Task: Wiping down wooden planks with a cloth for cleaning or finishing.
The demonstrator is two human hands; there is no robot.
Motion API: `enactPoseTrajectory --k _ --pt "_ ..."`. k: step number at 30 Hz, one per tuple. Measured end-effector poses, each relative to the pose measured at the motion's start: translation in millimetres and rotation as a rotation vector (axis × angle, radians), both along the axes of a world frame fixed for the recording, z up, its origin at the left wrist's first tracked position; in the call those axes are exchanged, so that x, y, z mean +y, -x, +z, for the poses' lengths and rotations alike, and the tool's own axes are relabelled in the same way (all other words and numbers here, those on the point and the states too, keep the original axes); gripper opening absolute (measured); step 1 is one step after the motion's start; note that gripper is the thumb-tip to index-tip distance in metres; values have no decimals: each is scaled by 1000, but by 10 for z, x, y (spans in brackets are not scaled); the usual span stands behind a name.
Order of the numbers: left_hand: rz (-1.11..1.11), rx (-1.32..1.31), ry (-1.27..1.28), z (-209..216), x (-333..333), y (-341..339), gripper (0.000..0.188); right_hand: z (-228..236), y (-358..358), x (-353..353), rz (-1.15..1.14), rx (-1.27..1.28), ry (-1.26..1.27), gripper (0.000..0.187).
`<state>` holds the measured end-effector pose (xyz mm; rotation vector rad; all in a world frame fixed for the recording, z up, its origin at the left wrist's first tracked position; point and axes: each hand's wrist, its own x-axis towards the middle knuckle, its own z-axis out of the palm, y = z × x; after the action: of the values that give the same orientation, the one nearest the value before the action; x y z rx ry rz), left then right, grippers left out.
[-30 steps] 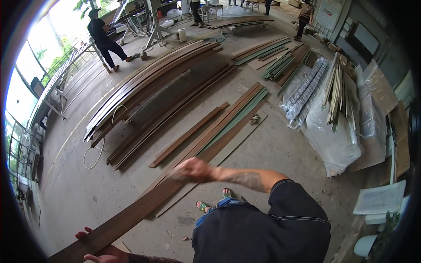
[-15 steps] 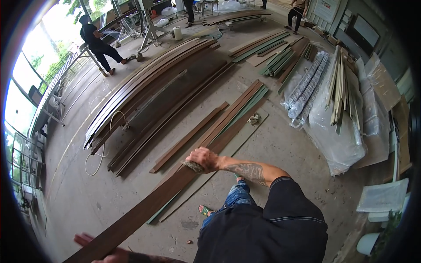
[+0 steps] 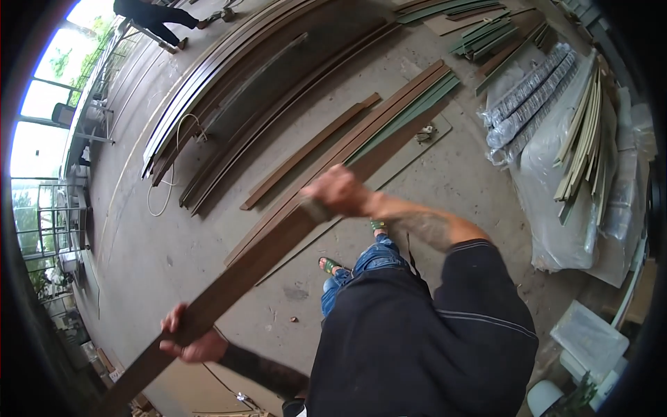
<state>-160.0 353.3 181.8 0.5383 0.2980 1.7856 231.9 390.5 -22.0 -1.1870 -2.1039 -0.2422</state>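
Note:
A long dark-brown plank (image 3: 257,257) slants from the lower left past my body toward the upper right. My left hand (image 3: 198,344) is wrapped round it from beneath near its lower end, fingertips showing at the far edge. Closed on the plank's upper face, my right hand (image 3: 338,191) has a greyish-brown wad (image 3: 316,208) like a rag under it; blur hides its exact kind. Beyond that hand the plank reaches over a stack of brown and green boards (image 3: 389,125) on the floor.
A single brown board (image 3: 313,149) lies left of the stack. Farther off is a large pile of long boards (image 3: 236,76). At the right are plastic-wrapped bundles (image 3: 535,97) and pale strips (image 3: 583,139). A person (image 3: 163,21) stands at the far left.
My left hand, fingers spread before, has closed round the plank and come up into fuller view. The plank's lower end has risen. The view has tipped down, and my right hand appears higher.

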Motion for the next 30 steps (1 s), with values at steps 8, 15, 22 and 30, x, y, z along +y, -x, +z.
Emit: enactPoseTrajectory --k 8,15,22,30 --pt "258 692 -131 1051 -551 3974 63 122 -1546 -227 -24 -93 16 42" --pt "664 -229 317 117 50 -888 71 455 -273 -19 -36 -157 54 32" --pt "290 11 153 -539 318 663 58 1137 709 -390 -22 -223 237 40" --pt "329 229 39 11 472 1909 60 1033 -1369 -763 -253 -324 88 28"
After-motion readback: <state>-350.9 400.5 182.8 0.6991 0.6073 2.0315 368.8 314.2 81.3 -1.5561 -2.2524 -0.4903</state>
